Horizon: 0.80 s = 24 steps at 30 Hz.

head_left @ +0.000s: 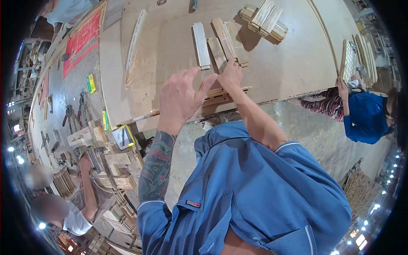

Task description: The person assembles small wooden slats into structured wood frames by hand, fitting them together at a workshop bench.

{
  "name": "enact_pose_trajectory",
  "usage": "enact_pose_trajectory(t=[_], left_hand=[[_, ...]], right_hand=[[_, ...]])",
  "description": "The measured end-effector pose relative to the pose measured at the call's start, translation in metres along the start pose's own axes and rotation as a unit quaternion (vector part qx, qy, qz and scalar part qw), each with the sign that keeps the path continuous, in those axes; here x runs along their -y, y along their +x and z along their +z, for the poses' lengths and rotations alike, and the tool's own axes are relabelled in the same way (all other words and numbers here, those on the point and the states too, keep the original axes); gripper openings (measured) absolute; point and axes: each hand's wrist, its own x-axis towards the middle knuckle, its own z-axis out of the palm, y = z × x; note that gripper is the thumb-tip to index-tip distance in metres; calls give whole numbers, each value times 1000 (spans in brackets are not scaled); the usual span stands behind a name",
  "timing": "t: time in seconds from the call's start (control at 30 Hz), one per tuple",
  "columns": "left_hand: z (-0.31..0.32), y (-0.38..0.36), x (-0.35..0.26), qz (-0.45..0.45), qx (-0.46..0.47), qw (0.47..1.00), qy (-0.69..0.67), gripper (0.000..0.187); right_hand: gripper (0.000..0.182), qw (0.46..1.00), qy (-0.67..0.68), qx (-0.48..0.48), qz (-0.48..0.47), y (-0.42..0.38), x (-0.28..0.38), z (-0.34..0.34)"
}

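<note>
Left hand: the left hand (182, 98) hangs above the near edge of the plywood bench (280, 68), fingers spread wide, holding nothing.
Right hand: the right hand (230, 75) presses down on the near end of a wooden slat (218, 53); whether its fingers close round it I cannot tell.
Slats: a paler slat (201, 45) lies just left of that grip, others just beyond it.
Stack: a slat bundle (264, 18) sits farther off, right of the grip.
Co-worker: a person's hand (342, 88) steadies upright boards (349, 61) at the bench's right edge.
</note>
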Motion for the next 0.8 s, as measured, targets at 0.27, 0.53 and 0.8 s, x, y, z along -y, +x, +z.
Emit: enact_pose_trajectory(t=[0.27, 0.53, 0.8], left_hand=[[0, 2, 5, -37, -8, 995, -88, 60], [-4, 1, 5, -45, -6, 993, -105, 60], [-11, 7, -4, -19, 22, 990, -137, 58]], right_hand=[[30, 834, 523, 171, -43, -39, -3, -47], [25, 880, 255, 258, -306, -45, -15, -43], [29, 881, 157, 232, -383, -61, -15, -26]])
